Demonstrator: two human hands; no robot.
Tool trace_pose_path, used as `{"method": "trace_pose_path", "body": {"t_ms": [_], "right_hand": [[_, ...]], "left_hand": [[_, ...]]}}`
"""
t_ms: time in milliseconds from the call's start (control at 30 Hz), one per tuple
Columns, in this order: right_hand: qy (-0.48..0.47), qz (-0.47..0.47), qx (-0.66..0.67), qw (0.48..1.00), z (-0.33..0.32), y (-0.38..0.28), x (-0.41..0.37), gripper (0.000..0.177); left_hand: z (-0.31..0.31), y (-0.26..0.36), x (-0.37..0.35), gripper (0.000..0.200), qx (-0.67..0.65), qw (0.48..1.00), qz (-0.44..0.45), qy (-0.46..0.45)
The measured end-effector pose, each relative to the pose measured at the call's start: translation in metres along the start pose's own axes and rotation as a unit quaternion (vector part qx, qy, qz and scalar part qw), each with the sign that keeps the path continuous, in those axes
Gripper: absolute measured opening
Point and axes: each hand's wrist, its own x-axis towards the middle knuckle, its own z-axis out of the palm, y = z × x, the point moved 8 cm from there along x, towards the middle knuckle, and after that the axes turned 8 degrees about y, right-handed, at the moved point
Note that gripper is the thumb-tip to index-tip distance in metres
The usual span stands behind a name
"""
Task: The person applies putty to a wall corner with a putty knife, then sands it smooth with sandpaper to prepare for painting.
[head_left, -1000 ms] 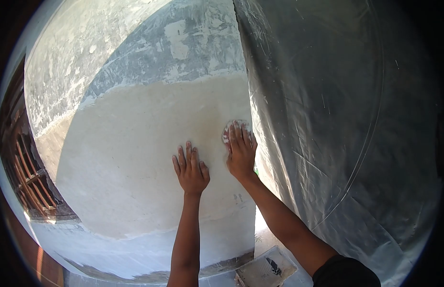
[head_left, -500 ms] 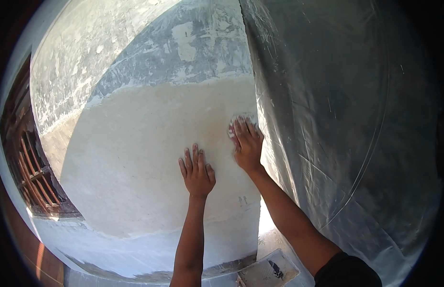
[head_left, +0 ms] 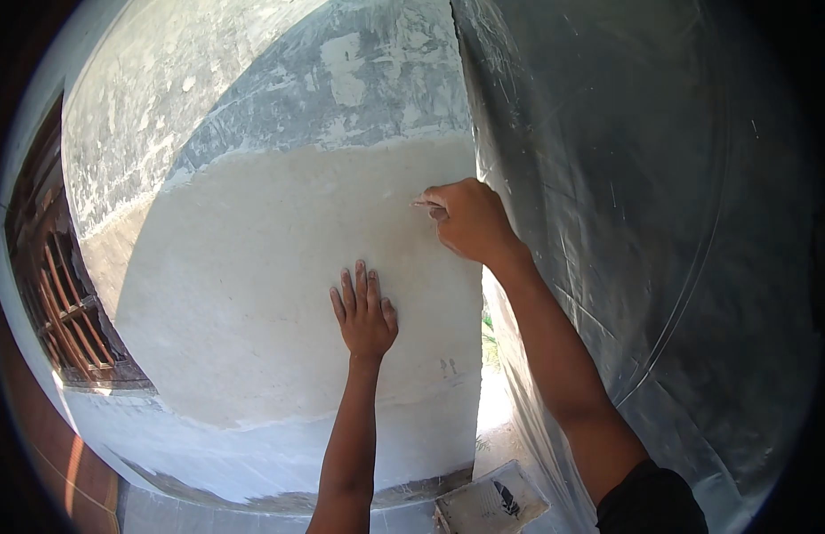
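My left hand (head_left: 368, 327) lies flat on the pale, smoothed part of the wall (head_left: 252, 267), its fingers spread and whitened with dust. Higher up and to the right, close to the wall's vertical edge, my right hand (head_left: 473, 221) is closed in a pinch. A thin edge of dusty sandpaper (head_left: 421, 204) shows at its fingertips; the rest is hidden in the hand. Above both hands, the wall turns rough and grey with white patches.
A dark plastic sheet (head_left: 643, 222) hangs along the right side, behind my right forearm. At the left is a window with brown bars (head_left: 70, 307). A dusty tray-like thing with a dark leaf-shaped mark (head_left: 492, 500) lies at the wall's foot.
My right hand has gone from pressing the red-and-white sandpaper flat on the wall to a turned, closed pinch slightly higher. My left hand stays flat in nearly the same place.
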Motion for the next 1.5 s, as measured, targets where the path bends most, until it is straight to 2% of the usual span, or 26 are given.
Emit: {"method": "trace_pose_path", "body": {"t_ms": [33,100,133,200,233,300,400,533,633,667,733,767,800,833,867,900,933,967,1000,1067,1200,1233,1300,1400,1433,1500], "right_hand": [[-0.013,0.021,0.005,1.0,-0.007,0.002,0.007,0.031],[0.128,-0.085,0.053,0.987,-0.035,-0.01,0.017,0.03],[0.122,-0.083,0.056,0.987,-0.029,-0.002,0.027,0.03],[0.262,-0.193,0.02,0.945,-0.033,0.001,0.031,0.033],[0.257,-0.191,0.025,0.947,-0.022,0.008,0.027,0.033],[0.245,-0.185,-0.113,0.945,0.011,0.025,0.019,0.04],[0.26,-0.149,-0.088,0.95,0.052,0.038,-0.037,0.051],[0.171,-0.105,-0.074,0.977,0.102,0.057,-0.164,0.053],[0.057,-0.076,-0.077,0.993,0.13,0.07,-0.269,0.056],[0.002,-0.052,-0.058,0.997,0.139,0.077,-0.304,0.056],[-0.095,0.011,0.007,0.995,0.149,0.088,-0.375,0.052],[-0.2,0.089,0.039,0.975,0.16,0.103,-0.421,0.049],[-0.304,0.168,0.072,0.935,0.171,0.115,-0.476,0.048],[-0.359,0.326,0.13,0.865,0.181,0.134,-0.542,0.048],[-0.346,0.258,0.059,0.9,0.158,0.13,-0.569,0.033],[-0.319,0.245,0.035,0.915,0.149,0.134,-0.609,0.031],[-0.364,0.374,0.015,0.852,0.139,0.142,-0.65,0.029],[-0.42,0.43,-0.008,0.799,0.13,0.141,-0.683,0.027],[-0.417,0.438,-0.001,0.796,0.119,0.136,-0.704,0.027],[-0.464,0.459,0.012,0.758,0.109,0.13,-0.751,0.028],[-0.442,0.535,0.033,0.719,0.097,0.128,-0.817,0.029],[-0.46,0.543,0.028,0.702,0.099,0.126,-0.836,0.029],[-0.409,0.594,0.023,0.692,0.102,0.131,-0.863,0.03],[-0.427,0.579,0.044,0.693,0.128,0.143,-0.901,0.029],[-0.437,0.555,0.051,0.706,0.14,0.147,-0.908,0.028],[-0.43,0.549,0.021,0.716,0.16,0.16,-0.893,0.029]], "left_hand": [[0.0,-0.001,0.002,0.055,-0.004,1.0,-0.002,0.0],[0.001,-0.002,0.004,0.055,0.002,1.0,-0.001,0.008],[0.001,0.0,0.001,0.055,0.004,1.0,0.001,0.013],[0.0,0.0,0.001,0.053,0.003,1.0,-0.01,0.018],[-0.002,0.0,0.002,0.051,0.001,0.999,-0.015,0.029],[0.0,-0.001,0.001,0.051,0.005,0.999,-0.018,0.027],[0.0,-0.001,-0.001,0.052,0.014,0.999,-0.023,0.024],[0.005,0.0,-0.035,0.055,0.04,0.998,-0.041,-0.004],[0.012,0.005,-0.101,0.057,0.036,0.996,-0.059,-0.053],[0.009,0.01,-0.13,0.057,0.037,0.996,-0.06,-0.062],[0.012,0.02,-0.197,0.062,0.031,0.978,-0.094,-0.186],[0.002,0.031,-0.224,0.062,0.029,0.974,-0.099,-0.2],[-0.001,0.04,-0.26,0.066,0.013,0.949,-0.123,-0.288],[-0.009,0.049,-0.302,0.069,-0.001,0.913,-0.15,-0.378],[-0.005,0.051,-0.376,0.073,-0.032,0.829,-0.193,-0.525],[-0.009,0.055,-0.454,0.076,-0.061,0.716,-0.231,-0.656],[-0.026,0.061,-0.494,0.076,-0.059,0.69,-0.238,-0.681],[-0.05,0.071,-0.543,0.077,-0.031,0.6,-0.272,-0.752],[-0.084,0.088,-0.588,0.077,-0.005,0.496,-0.302,-0.814],[-0.111,0.109,-0.637,0.077,-0.028,0.523,-0.261,-0.811],[-0.126,0.145,-0.68,0.072,-0.046,0.514,-0.316,-0.796],[-0.124,0.153,-0.688,0.071,-0.048,0.534,-0.305,-0.787],[-0.117,0.166,-0.704,0.07,-0.052,0.569,-0.294,-0.766],[-0.102,0.179,-0.713,0.07,-0.066,0.635,-0.289,-0.714],[-0.102,0.184,-0.726,0.07,-0.069,0.616,-0.295,-0.727],[-0.096,0.19,-0.726,0.068,-0.09,0.708,-0.279,-0.642]]}}
